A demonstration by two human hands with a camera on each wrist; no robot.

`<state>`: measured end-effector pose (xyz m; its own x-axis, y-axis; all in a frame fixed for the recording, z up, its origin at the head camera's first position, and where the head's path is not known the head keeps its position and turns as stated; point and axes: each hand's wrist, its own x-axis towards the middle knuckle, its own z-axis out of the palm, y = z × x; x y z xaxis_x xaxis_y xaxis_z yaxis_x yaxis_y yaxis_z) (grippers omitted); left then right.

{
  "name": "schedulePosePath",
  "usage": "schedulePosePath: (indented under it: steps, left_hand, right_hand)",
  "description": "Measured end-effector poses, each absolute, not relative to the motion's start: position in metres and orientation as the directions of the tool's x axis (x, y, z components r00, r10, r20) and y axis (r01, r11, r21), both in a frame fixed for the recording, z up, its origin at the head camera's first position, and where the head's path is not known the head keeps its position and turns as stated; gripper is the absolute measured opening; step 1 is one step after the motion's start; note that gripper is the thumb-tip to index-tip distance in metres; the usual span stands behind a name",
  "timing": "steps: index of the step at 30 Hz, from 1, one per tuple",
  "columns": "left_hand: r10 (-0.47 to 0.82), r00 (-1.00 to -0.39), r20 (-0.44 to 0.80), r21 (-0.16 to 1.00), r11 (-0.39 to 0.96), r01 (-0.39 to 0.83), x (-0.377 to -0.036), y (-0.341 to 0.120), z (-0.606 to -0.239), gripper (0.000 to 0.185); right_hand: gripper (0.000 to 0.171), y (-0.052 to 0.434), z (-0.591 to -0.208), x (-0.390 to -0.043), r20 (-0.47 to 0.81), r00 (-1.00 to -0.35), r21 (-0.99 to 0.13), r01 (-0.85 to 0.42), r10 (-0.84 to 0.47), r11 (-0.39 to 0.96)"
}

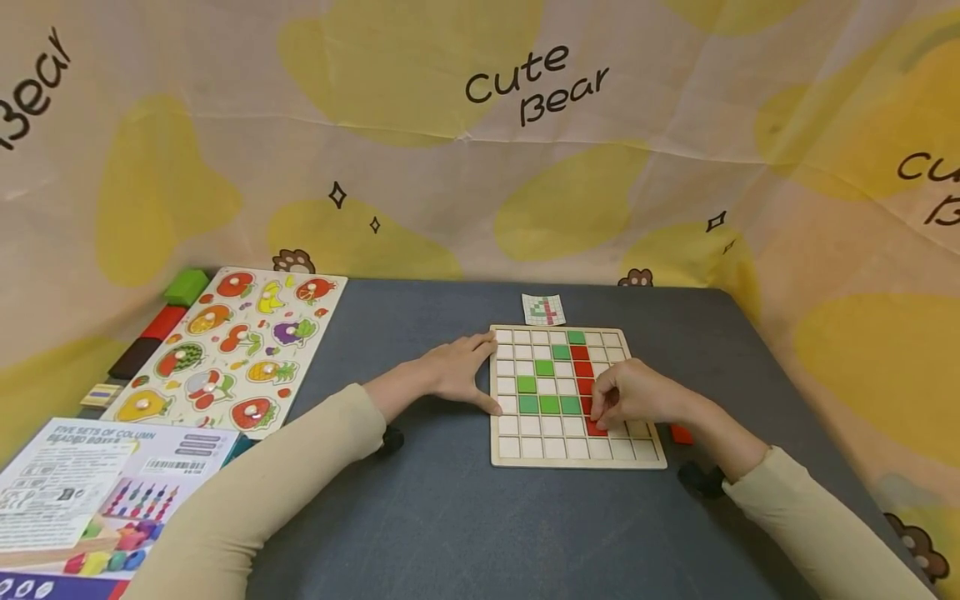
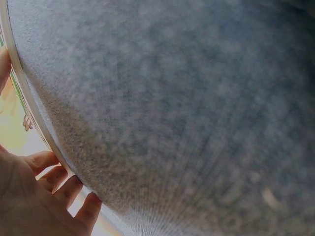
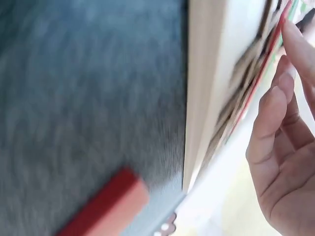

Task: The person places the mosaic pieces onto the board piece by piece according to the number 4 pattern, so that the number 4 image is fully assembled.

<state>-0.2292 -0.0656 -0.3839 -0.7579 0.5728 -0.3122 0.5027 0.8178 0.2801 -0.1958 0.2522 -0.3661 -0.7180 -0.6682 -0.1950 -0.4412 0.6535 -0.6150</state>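
A wooden grid board [image 1: 521, 450] lies on the table with a raised rim and white cells. Several green tiles [image 1: 543, 367] step diagonally across it and along one row, and a column of red tiles [image 1: 582, 368] stands right of them. My left hand [image 1: 459, 368] steadies the board's left edge, fingers spread, thumb lower down; in the left wrist view its fingertips [image 2: 91, 204] rest along the rim. My right hand [image 1: 637, 392] bends over the red column, finger and thumb pinching at the lowest red tile [image 1: 597, 428]. Its palm faces the board in the right wrist view.
A small pattern card [image 1: 542, 309] lies behind the board. Another red piece [image 1: 681, 434] sits right of it, under my right wrist. At the left are a fruit puzzle board [image 1: 247, 333], a beaded-boxes package [image 1: 112, 500] and coloured blocks [image 1: 186, 287]. A printed cloth hangs behind.
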Motion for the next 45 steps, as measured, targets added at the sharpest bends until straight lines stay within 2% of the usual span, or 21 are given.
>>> schedulePosePath:
  steps: [7,13,17,24,34,38,41,45]
  left_hand:
    - [0.574,-0.759,-0.306,0.291,0.816,0.5,-0.229,-0.064,-0.384,0.113]
    - [0.573,-0.76,-0.307,0.292,0.816,0.498,-0.228,-0.064,-0.382,0.112]
    - [0.574,-0.759,-0.307,0.294,0.816,0.498,-0.228,-0.064,-0.382,0.112]
    - [0.575,-0.758,-0.306,0.296,0.815,0.499,-0.229,-0.066,-0.384,0.112]
    - [0.574,-0.759,-0.306,0.306,0.815,0.493,-0.229,-0.066,-0.385,0.112]
    - [0.577,-0.757,-0.307,0.3,0.814,0.498,-0.229,-0.066,-0.385,0.112]
    - [0.575,-0.758,-0.307,0.298,0.815,0.498,-0.229,-0.066,-0.385,0.112]
    - [0.573,-0.761,-0.305,0.299,0.816,0.495,-0.23,-0.067,-0.386,0.112]
  right_hand:
    - [0.011,0.295,-0.354,-0.202,-0.28,-0.756,-0.624,-0.325,-0.592,0.711]
    - [0.024,0.347,-0.356,-0.206,-0.353,-0.733,-0.612,-0.288,-0.581,0.736]
    - [0.033,0.365,-0.362,-0.201,-0.358,-0.717,-0.633,-0.283,-0.598,0.72]
    - [0.043,0.359,-0.364,-0.191,-0.308,-0.733,-0.57,-0.369,-0.607,0.734]
    - [0.026,0.35,-0.359,-0.197,-0.276,-0.819,-0.485,-0.333,-0.503,0.809]
    - [0.023,0.341,-0.357,-0.199,-0.191,-0.872,-0.465,-0.323,-0.45,0.824]
    - [0.019,0.328,-0.355,-0.199,-0.132,-0.892,-0.493,-0.32,-0.433,0.809]
    - [0.018,0.305,-0.354,-0.196,-0.166,-0.864,-0.598,-0.295,-0.476,0.745]
